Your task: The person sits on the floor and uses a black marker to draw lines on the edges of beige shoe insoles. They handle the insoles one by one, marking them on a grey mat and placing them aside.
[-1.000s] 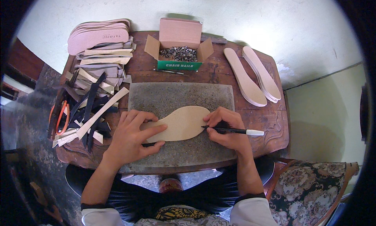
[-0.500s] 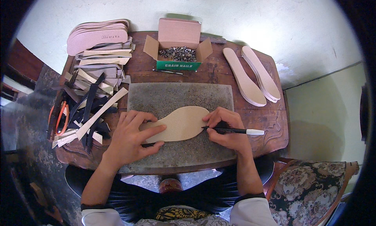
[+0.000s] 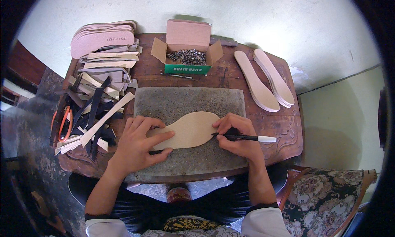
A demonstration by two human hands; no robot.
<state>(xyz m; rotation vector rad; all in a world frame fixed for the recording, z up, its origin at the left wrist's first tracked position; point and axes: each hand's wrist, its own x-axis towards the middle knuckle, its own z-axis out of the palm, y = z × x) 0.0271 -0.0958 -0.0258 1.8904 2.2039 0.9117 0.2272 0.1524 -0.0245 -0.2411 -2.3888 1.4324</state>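
Observation:
A beige insole (image 3: 191,130) lies flat on a grey stone-like slab (image 3: 189,98), its wide toe end to the right. My left hand (image 3: 142,142) grips its narrow end, the index finger stretched across the top and the thumb by the near edge. That end is mostly hidden under the hand. A small dark piece shows beneath the thumb; I cannot tell what it is. In my right hand (image 3: 238,136) a black marker pen (image 3: 247,137) with a white rear end is pinched, its tip touching or very near the toe edge of the insole.
An open green box of metal nails (image 3: 187,58) stands behind the slab, a thin pen-like tool (image 3: 177,76) before it. Stacked pink insoles (image 3: 103,39), cut strips (image 3: 109,117) and orange-handled pliers or scissors (image 3: 65,124) crowd the left. Beige insole stacks (image 3: 257,80) lie right. A floral chair (image 3: 325,200) stands beside.
The marker pen's rear end has shifted very slightly toward the near side. Both hands and the insole stay practically where they were.

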